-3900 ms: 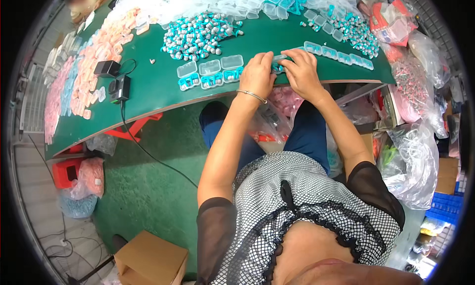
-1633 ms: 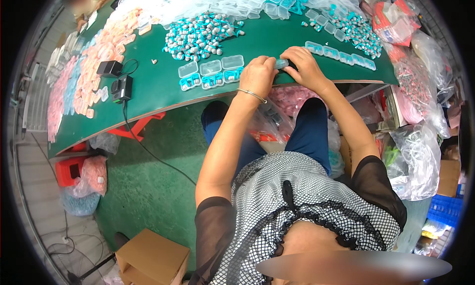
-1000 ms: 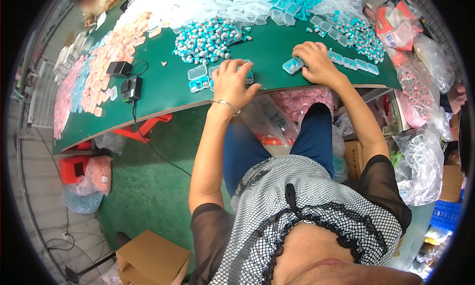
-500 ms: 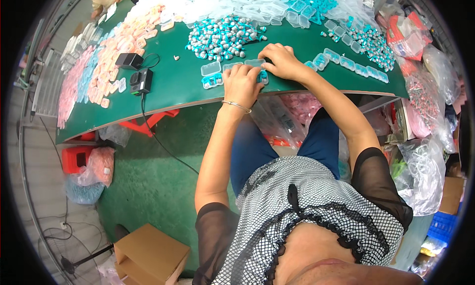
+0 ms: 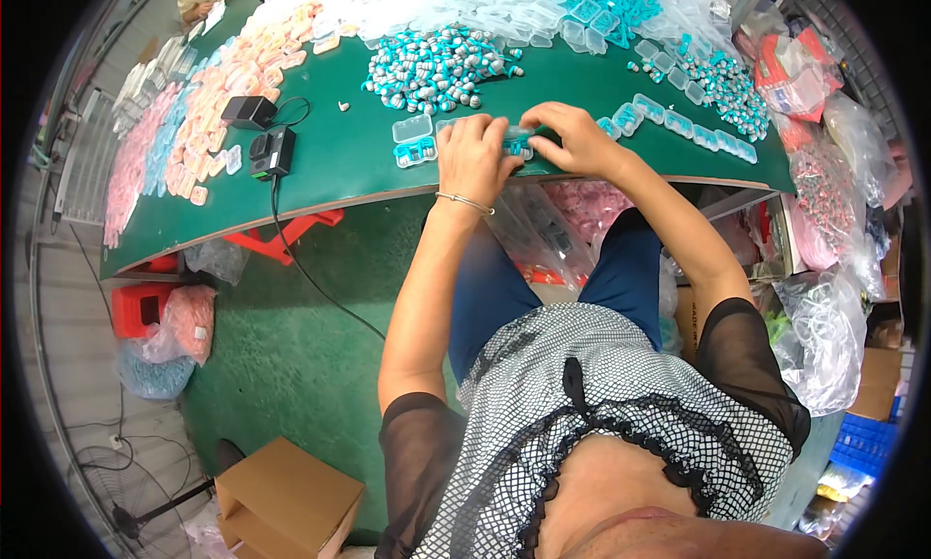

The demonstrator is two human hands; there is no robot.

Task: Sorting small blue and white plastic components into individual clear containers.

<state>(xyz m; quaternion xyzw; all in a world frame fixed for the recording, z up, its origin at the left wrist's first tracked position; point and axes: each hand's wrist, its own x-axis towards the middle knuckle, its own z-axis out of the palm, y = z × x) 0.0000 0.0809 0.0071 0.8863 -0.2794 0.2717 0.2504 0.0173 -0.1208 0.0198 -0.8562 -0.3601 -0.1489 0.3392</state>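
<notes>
Far to the left of the left hand, rows of flat pink and peach packets (image 5: pixel 184 142) lie in bands across the green table (image 5: pixel 320 186), whose smooth top bends with the lens. Nearer, still left of that hand, sit two black boxy adapters (image 5: pixel 264 132) with a thin black cable trailing off the table's front edge. Just left of the left hand lie two small clear plastic cases (image 5: pixel 412 140), rounded at the corners, the lower one showing teal pieces inside. Beyond the hands, farther up the table, is a heap of small teal-and-white earbuds (image 5: pixel 436 69), glossy and rounded.

The left hand (image 5: pixel 472 159), a thin metal bangle on its wrist, lies palm down with fingers curled onto a small clear case with teal contents (image 5: pixel 517 144). The right hand (image 5: pixel 574 140) meets it from the other side, fingertips pinching the same case, which rests on the table between both hands.

Right of the right hand, a curved row of filled clear cases (image 5: pixel 679 126) runs toward the table's edge. Crinkled clear plastic bags (image 5: pixel 824 336) hang beyond.
</notes>
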